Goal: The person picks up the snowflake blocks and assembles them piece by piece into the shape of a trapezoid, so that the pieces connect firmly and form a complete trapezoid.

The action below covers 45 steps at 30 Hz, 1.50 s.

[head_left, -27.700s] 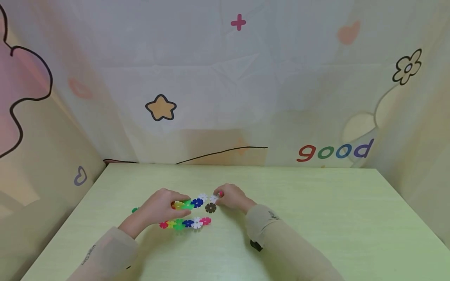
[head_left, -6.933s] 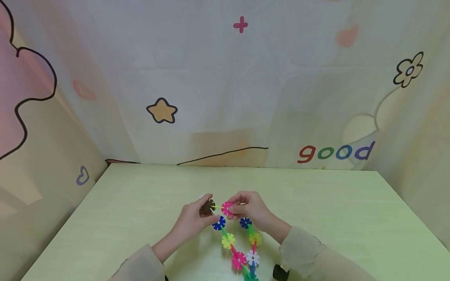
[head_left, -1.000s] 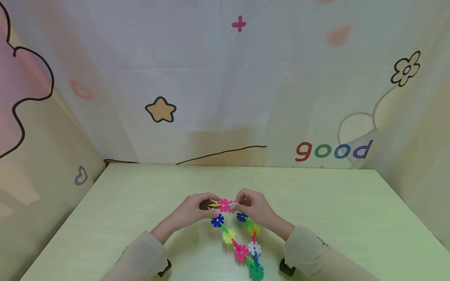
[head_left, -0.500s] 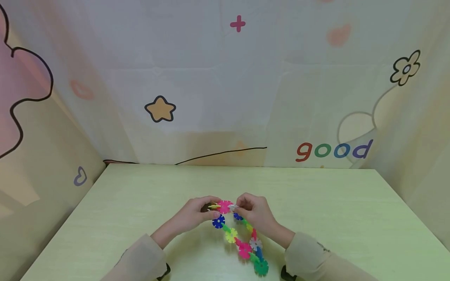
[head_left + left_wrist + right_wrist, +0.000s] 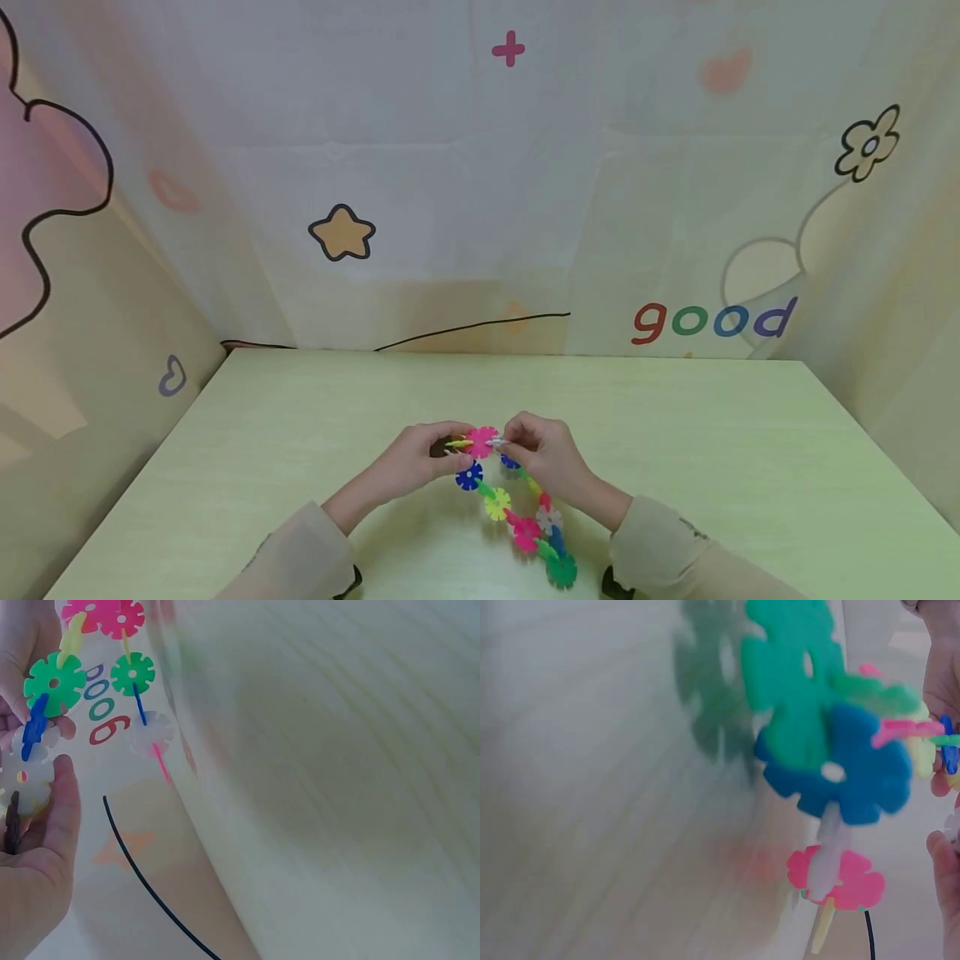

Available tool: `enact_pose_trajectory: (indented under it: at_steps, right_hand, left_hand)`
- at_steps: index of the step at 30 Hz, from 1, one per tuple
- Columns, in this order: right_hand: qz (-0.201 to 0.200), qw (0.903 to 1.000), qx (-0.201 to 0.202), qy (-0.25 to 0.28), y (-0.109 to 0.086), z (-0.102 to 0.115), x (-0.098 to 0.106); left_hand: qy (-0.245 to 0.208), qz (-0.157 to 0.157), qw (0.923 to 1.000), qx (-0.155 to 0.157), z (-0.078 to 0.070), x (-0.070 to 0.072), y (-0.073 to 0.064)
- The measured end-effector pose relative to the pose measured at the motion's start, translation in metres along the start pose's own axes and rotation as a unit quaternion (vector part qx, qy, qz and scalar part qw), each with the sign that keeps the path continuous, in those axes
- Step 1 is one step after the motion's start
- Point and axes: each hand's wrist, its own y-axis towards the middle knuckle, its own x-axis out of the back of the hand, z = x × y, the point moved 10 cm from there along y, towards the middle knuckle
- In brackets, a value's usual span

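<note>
A chain of flower-shaped plastic snowflake discs hangs in a loop between both hands in the head view. My left hand [image 5: 408,458] grips its left end at a brown disc [image 5: 438,447], partly covered by the fingers. A yellow disc joins that one to a pink disc [image 5: 482,442]. On the pink disc's right side, my right hand [image 5: 558,458] pinches a white disc [image 5: 496,442] between thumb and fingers. Below hang a dark blue disc [image 5: 469,476], a yellow disc [image 5: 497,504] and, lowest, a green disc [image 5: 562,570]. Close up, the right wrist view shows a blue disc [image 5: 840,765].
The pale table [image 5: 697,458] ends at a printed cloth backdrop [image 5: 450,208] with cloth on both sides. Black camera mounts [image 5: 617,583] show under the sleeves. The chain's bottom hangs close over the table near the front.
Separate strips lay on the table 27.7 s ago; now one chain hangs. The right hand has shifted from the pink disc to the white one. Over the last second the loop drifts slightly right.
</note>
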Motion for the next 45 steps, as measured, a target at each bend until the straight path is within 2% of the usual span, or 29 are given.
enact_pose_trajectory:
  at_steps: [6,13,16,24,27,30,35,40,45]
  right_hand:
    - [0.034,0.9994,0.007,0.008,0.001,-0.002,-0.002]
    - [0.089,0.9950,0.043,0.011,0.002,0.007,-0.010]
    - [0.107,0.9929,0.053,0.005,0.002,0.010,-0.014]
    - [0.112,0.9914,0.067,-0.016,0.002,0.011,-0.016]
    - [0.117,0.9921,0.036,-0.028,0.005,0.001,-0.014]
    - [0.130,0.9908,-0.021,-0.031,0.008,-0.018,-0.012]
    - [0.164,0.9815,-0.093,-0.032,0.011,-0.044,-0.013]
    - [0.197,0.9689,-0.138,-0.057,0.012,-0.063,-0.021]
    - [0.221,0.9595,-0.157,-0.076,0.010,-0.074,-0.030]
  left_hand:
    - [0.015,0.017,0.9997,0.006,-0.002,-0.002,0.001]
    - [0.010,0.046,0.9989,0.000,-0.004,-0.016,0.004]
    - [0.015,0.044,0.9989,-0.005,-0.005,-0.021,0.005]
    - [0.012,0.036,0.9993,-0.008,-0.003,-0.022,0.004]
    - [0.007,0.036,0.9993,-0.006,-0.001,-0.022,0.004]
    - [0.006,0.035,0.9994,-0.003,0.001,-0.021,0.004]
    - [0.007,0.034,0.9994,0.002,0.003,-0.021,0.003]
    - [0.008,0.036,0.9993,0.007,0.003,-0.022,0.004]
    - [0.002,0.038,0.9993,0.005,0.003,-0.022,0.003]
